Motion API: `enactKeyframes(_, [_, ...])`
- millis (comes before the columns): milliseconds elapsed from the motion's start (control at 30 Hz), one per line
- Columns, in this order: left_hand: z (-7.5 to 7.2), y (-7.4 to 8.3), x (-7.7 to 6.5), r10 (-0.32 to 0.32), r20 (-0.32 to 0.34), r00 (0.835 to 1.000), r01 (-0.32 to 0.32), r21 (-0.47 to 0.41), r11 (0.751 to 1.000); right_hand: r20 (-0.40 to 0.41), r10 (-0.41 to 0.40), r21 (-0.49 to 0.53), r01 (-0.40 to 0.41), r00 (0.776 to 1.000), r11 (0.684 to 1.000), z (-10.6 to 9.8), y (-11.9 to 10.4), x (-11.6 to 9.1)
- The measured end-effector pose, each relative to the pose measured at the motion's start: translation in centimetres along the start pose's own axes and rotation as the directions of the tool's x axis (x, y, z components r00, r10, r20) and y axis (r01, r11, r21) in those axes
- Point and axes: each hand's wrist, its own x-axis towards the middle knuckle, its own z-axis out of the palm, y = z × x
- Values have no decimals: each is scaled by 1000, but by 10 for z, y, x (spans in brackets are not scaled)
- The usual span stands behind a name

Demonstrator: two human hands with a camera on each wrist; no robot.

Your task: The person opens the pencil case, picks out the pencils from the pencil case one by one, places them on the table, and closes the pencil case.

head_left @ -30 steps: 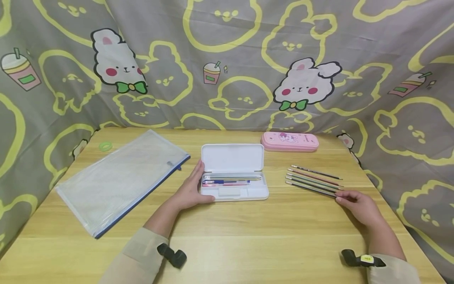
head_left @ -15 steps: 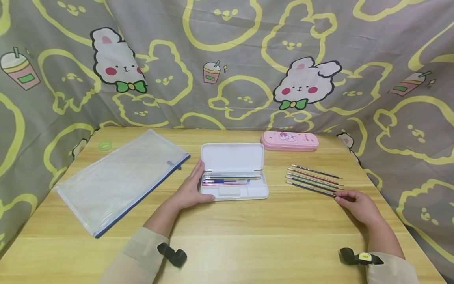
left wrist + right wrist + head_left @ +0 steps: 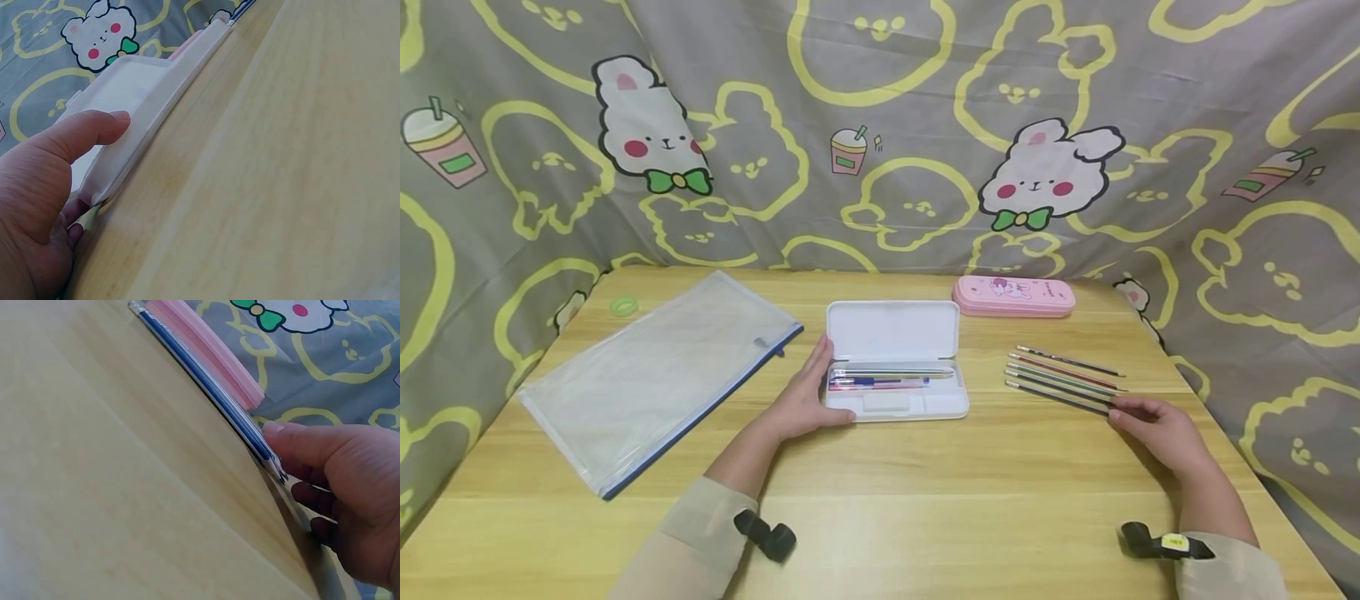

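An open white pencil case (image 3: pixel 936 404) lies at mid-table, its lid tilted back. Inside are pencils (image 3: pixel 887 374), pens (image 3: pixel 880 383) and a white eraser (image 3: pixel 886 403). My left hand (image 3: pixel 801 404) grips the case's left end, thumb at the front edge and fingers along the side; in the left wrist view, the thumb (image 3: pixel 103 131) lies over the rim. On the right, several pencils (image 3: pixel 1063 371) lie in a fanned row. My right hand (image 3: pixel 1165 433) pinches the nearest pencil (image 3: pixel 212 390) near its sharpened end; the exact fingertip contact is partly hidden.
A clear zip pouch (image 3: pixel 662 375) with a blue zip edge lies flat on the left. Beyond it is a green tape ring (image 3: pixel 623 307). A pink pencil case (image 3: pixel 1015 297) stands at the back right, before a patterned cloth (image 3: pixel 917 83).
My right hand's fingers have shifted slightly at the pencil ends. My left hand and the open white case have stayed in place.
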Motion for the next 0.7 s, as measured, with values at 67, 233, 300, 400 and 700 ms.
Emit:
enactKeyframes(67, [0, 0, 0, 4, -1, 1000, -4, 2, 1000, -14, -17, 13, 17, 1000, 1000, 0, -7, 0])
enactKeyframes(233, [-1, 0, 0, 11, -2, 1000, -11, 4, 1000, -42, -108, 50, 111, 993, 993, 7, -38, 5])
enactKeyframes(300, [-1, 0, 0, 11, 0, 1000, -11, 2, 1000, -51, -154, 89, 158, 987, 983, 14, -52, 9])
enactKeyframes(400, [0, 0, 0, 9, 1, 1000, -9, 0, 1000, -36, -207, 156, 211, 978, 965, 29, -75, 16])
enactKeyframes(700, [0, -1, 0, 14, -1, 1000, -14, -5, 1000, 89, -329, 210, 306, 940, 929, 76, -141, 37])
